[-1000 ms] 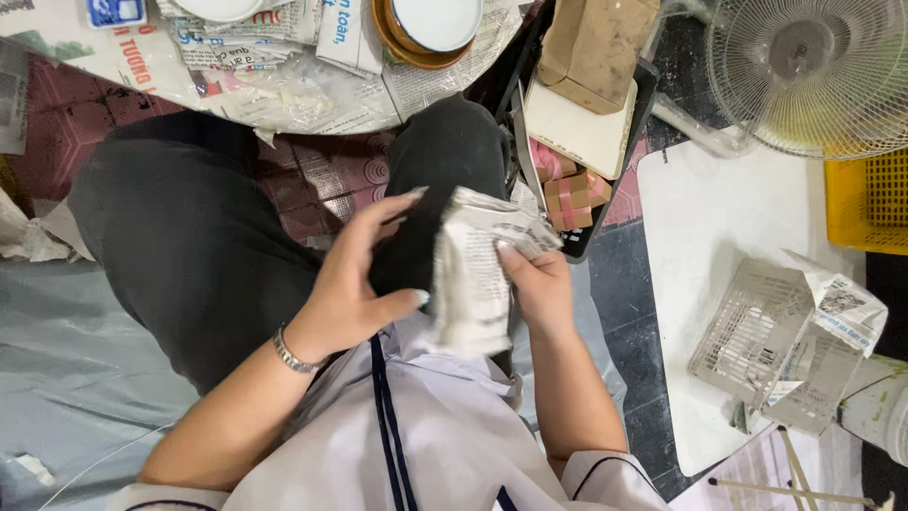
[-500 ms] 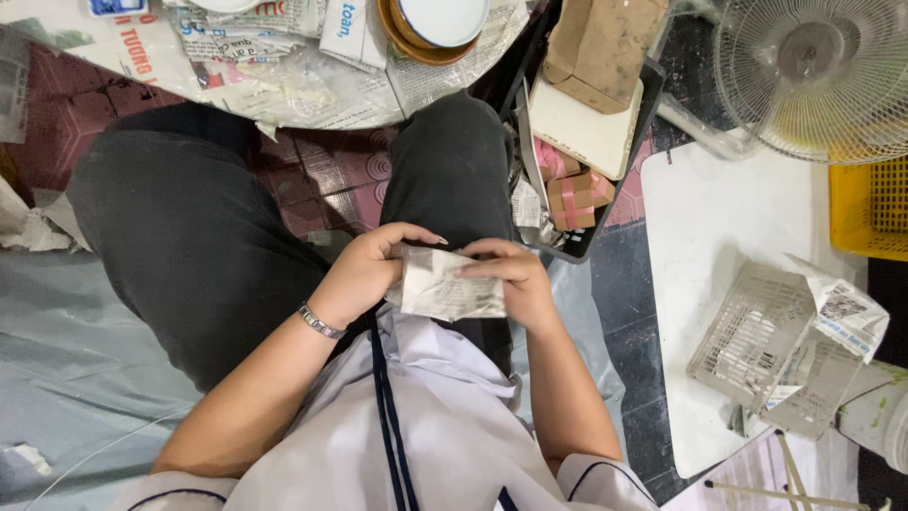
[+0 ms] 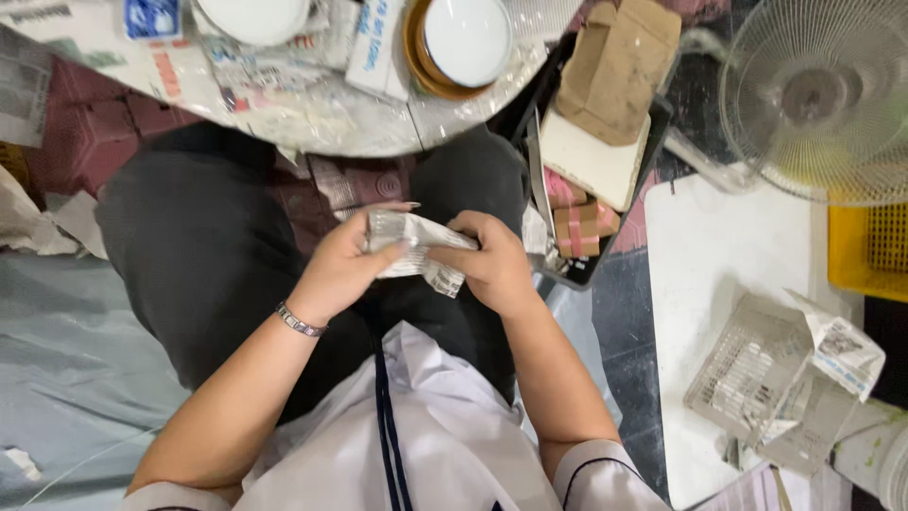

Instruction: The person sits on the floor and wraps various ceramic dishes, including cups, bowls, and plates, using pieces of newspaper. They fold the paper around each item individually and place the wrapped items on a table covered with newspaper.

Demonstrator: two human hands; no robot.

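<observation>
- dark red tiled floor (image 3: pixel 85 123) up top, grey sheet (image 3: pixel 66 360) on the left
- white fan (image 3: pixel 818 95) top right
- yellow crate (image 3: pixel 865 251) beside a white board (image 3: pixel 728 284)

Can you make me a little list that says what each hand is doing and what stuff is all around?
left hand: grips the left side of a crumpled newspaper bundle, bracelet on its wrist
right hand: grips the bundle's right side
where: over the person's lap, dark trousers
in front: white bowls on a newspaper-covered surface
to the right: cardboard box, taped packets, electric fan, yellow crate, more crumpled newspaper on a white board
hidden: whatever is inside the bundle cannot be seen
</observation>
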